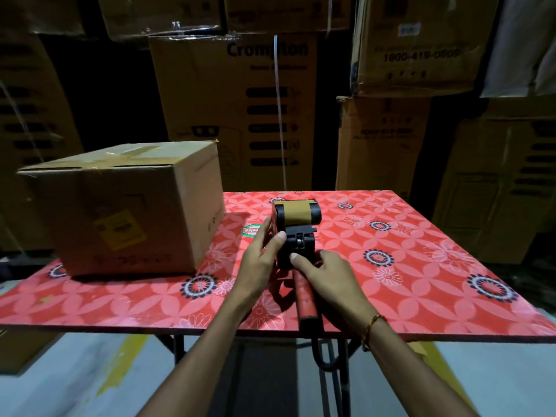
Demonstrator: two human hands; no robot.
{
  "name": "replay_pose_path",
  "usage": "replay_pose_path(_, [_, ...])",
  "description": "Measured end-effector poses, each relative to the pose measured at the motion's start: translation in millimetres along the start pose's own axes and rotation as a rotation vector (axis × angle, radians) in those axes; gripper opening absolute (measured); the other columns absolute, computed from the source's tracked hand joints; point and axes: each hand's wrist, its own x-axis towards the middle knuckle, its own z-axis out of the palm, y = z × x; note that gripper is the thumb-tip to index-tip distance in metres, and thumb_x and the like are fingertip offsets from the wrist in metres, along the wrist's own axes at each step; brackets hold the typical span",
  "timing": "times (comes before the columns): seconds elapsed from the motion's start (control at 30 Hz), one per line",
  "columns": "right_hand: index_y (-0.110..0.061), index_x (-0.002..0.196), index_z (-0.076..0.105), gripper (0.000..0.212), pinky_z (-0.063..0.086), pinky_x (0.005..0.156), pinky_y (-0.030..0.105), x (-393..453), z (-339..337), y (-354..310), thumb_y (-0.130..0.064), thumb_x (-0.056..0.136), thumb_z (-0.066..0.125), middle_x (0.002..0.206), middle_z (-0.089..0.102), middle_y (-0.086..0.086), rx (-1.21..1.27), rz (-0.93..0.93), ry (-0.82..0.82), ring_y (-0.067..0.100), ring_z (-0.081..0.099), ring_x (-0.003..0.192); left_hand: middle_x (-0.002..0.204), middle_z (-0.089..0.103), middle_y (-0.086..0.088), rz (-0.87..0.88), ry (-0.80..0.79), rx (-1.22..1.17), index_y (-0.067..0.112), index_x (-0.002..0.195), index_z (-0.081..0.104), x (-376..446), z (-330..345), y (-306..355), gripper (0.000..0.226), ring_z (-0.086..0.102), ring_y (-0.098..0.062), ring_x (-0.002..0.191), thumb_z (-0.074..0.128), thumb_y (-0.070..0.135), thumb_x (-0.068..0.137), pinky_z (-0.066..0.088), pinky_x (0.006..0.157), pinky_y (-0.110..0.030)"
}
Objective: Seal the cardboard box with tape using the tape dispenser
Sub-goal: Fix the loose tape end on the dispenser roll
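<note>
A brown cardboard box [129,206] stands on the left part of the table, flaps down, with brown tape strips across its top. The tape dispenser [296,227], black-framed with a roll of brown tape and a red handle pointing toward me, rests near the table's middle. My left hand [261,260] grips the dispenser's left side, thumb on top of the black frame. My right hand [326,281] lies over the top of the red handle, fingers touching the frame. Both hands are to the right of the box and apart from it.
The table [421,266] has a red floral top on thin metal legs; its front edge is close to me. Tall stacks of large cardboard cartons [240,109] fill the dim background. Grey floor with yellow marking lies below.
</note>
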Motion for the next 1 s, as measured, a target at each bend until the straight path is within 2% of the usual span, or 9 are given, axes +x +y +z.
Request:
replay_pose_path(0.13, [-0.023, 0.081, 0.070, 0.056, 0.058, 0.064, 0.041, -2.6, -7.8, 7.4, -0.077, 0.079, 0.055, 0.073, 0.074, -0.004, -0.067, -0.056, 0.049, 0.012, 0.069, 0.064, 0.136, 0.060, 0.015, 0.009, 0.022, 0.051, 0.036, 0.149, 0.043, 2.0, 6.0, -5.4, 0.051, 0.058, 0.004, 0.121, 0.052, 0.043, 0.099, 0.048, 0.099, -0.022])
replay_pose_path(0.23, [-0.020, 0.067, 0.060, 0.055, 0.041, 0.052, 0.040, -5.9, -11.1, 9.0, -0.073, 0.083, 0.057, 0.058, 0.058, -0.005, -0.026, -0.093, 0.082, 0.012, 0.049, 0.050, 0.142, 0.057, 0.011, 0.003, 0.039, 0.055, 0.038, 0.149, 0.041, 3.5, 7.6, -7.6, 0.058, 0.056, -0.002, 0.127, 0.052, 0.051, 0.094, 0.046, 0.107, -0.034])
replay_pose_path(0.33, [-0.017, 0.075, 0.062, 0.057, 0.050, 0.055, 0.052, -8.8, -16.3, 8.5, -0.073, 0.083, 0.057, 0.067, 0.061, 0.009, 0.095, -0.136, 0.136, 0.023, 0.054, 0.056, 0.147, 0.049, 0.015, 0.001, 0.057, 0.062, 0.036, 0.153, 0.036, 2.9, 6.8, -4.5, 0.065, 0.049, 0.007, 0.129, 0.053, 0.051, 0.091, 0.041, 0.109, -0.030])
replay_pose_path(0.4, [-0.020, 0.080, 0.066, 0.045, 0.054, 0.063, 0.052, -9.9, -25.9, 4.8, -0.064, 0.089, 0.059, 0.072, 0.065, 0.006, 0.146, -0.213, 0.212, 0.021, 0.060, 0.063, 0.157, 0.038, 0.010, 0.007, 0.071, 0.082, 0.035, 0.156, 0.030, 3.0, 6.7, -1.8, 0.072, 0.040, -0.002, 0.139, 0.053, 0.052, 0.090, 0.035, 0.110, -0.029])
replay_pose_path(0.53, [-0.022, 0.088, 0.066, 0.016, 0.047, 0.069, 0.019, 4.6, -53.0, -12.4, -0.033, 0.098, 0.060, 0.087, 0.064, -0.005, 0.088, -0.439, 0.411, 0.002, 0.059, 0.079, 0.158, 0.036, 0.010, 0.091, 0.156, 0.143, 0.042, 0.150, 0.034, 8.1, 7.2, 8.6, 0.065, 0.035, -0.006, 0.144, 0.052, 0.058, 0.089, 0.033, 0.114, -0.037])
replay_pose_path(0.6, [-0.025, 0.100, 0.070, 0.011, 0.044, 0.074, 0.013, 21.9, -62.6, -23.2, -0.031, 0.098, 0.061, 0.101, 0.062, -0.005, -0.031, -0.501, 0.376, 0.002, 0.058, 0.092, 0.147, 0.044, 0.016, 0.168, 0.186, 0.200, 0.046, 0.143, 0.041, 13.9, 6.9, 16.9, 0.055, 0.041, -0.001, 0.137, 0.052, 0.056, 0.090, 0.037, 0.110, -0.034])
replay_pose_path(0.7, [-0.032, 0.123, 0.069, 0.035, 0.047, 0.096, 0.035, 44.7, -66.7, -33.8, -0.047, 0.096, 0.053, 0.123, 0.052, -0.007, -0.213, -0.529, 0.178, 0.018, 0.051, 0.120, 0.140, 0.048, 0.019, 0.237, 0.171, 0.310, 0.038, 0.140, 0.049, 22.6, 6.9, 26.5, 0.048, 0.045, 0.000, 0.132, 0.053, 0.051, 0.093, 0.039, 0.107, -0.031])
replay_pose_path(0.77, [-0.035, 0.122, 0.070, 0.037, 0.043, 0.105, 0.044, 50.0, -66.1, -36.5, -0.052, 0.097, 0.049, 0.135, 0.048, -0.008, -0.263, -0.537, 0.092, 0.022, 0.045, 0.128, 0.140, 0.050, 0.017, 0.264, 0.138, 0.377, 0.033, 0.142, 0.050, 24.7, 7.4, 28.9, 0.048, 0.046, -0.001, 0.131, 0.055, 0.044, 0.096, 0.040, 0.106, -0.029])
replay_pose_path(1.0, [-0.035, 0.118, 0.070, 0.034, 0.047, 0.102, 0.051, 52.1, -64.4, -33.0, -0.051, 0.096, 0.049, 0.137, 0.051, -0.008, -0.274, -0.590, 0.077, 0.020, 0.048, 0.127, 0.139, 0.056, 0.013, 0.231, 0.142, 0.417, 0.030, 0.140, 0.055, 28.9, 5.4, 26.8, 0.044, 0.049, -0.005, 0.130, 0.053, 0.044, 0.098, 0.042, 0.109, -0.035])
